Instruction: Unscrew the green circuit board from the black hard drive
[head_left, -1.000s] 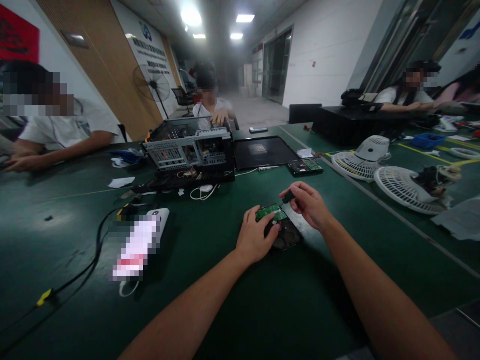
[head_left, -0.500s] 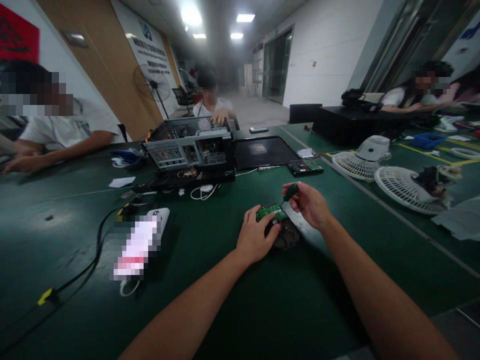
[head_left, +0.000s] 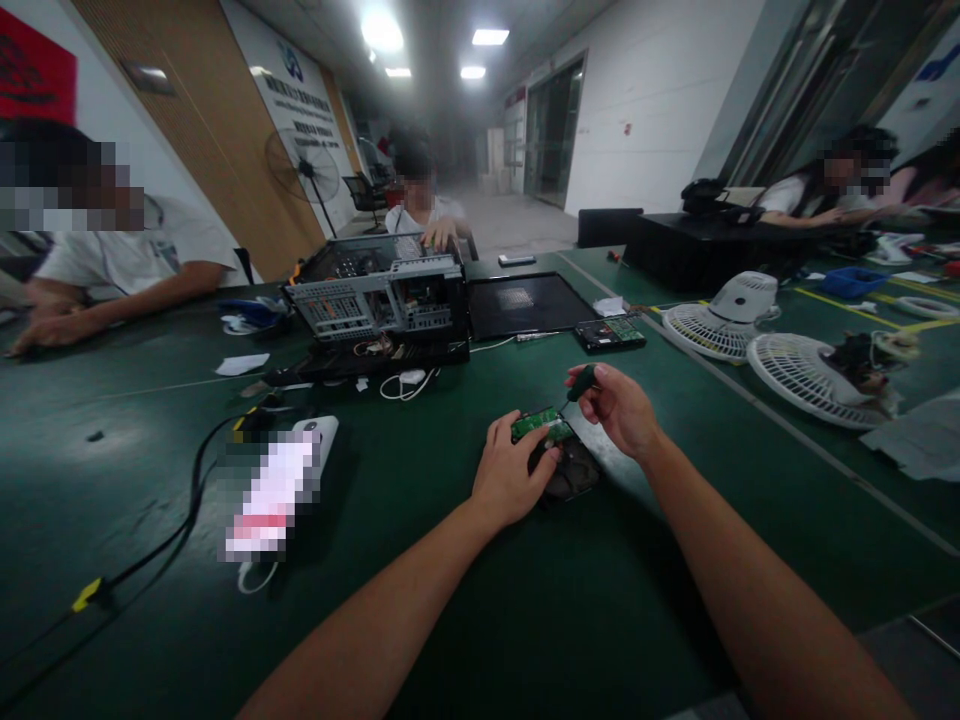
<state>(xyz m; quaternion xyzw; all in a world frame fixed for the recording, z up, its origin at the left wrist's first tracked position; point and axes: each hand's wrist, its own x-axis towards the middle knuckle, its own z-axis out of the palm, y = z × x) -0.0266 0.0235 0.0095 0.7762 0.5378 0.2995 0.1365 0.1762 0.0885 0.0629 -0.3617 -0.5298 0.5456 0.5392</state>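
Note:
A black hard drive [head_left: 571, 468] with a green circuit board [head_left: 537, 423] on top lies on the green table [head_left: 420, 600]. My left hand [head_left: 510, 475] presses down on the drive's near left side, fingers curled over it. My right hand [head_left: 619, 408] is closed round a small screwdriver with a dark green handle [head_left: 583, 383]. Its tip points down at the far right corner of the circuit board.
An open computer case [head_left: 382, 300], a black side panel [head_left: 521, 303] and a second drive [head_left: 610, 333] stand farther back. White fan parts [head_left: 806, 375] lie at the right. A phone [head_left: 281, 485] with cables sits at the left. Other people sit around the tables.
My right hand has lifted slightly and tilted the screwdriver more upright over the board. My left hand has stayed on the drive.

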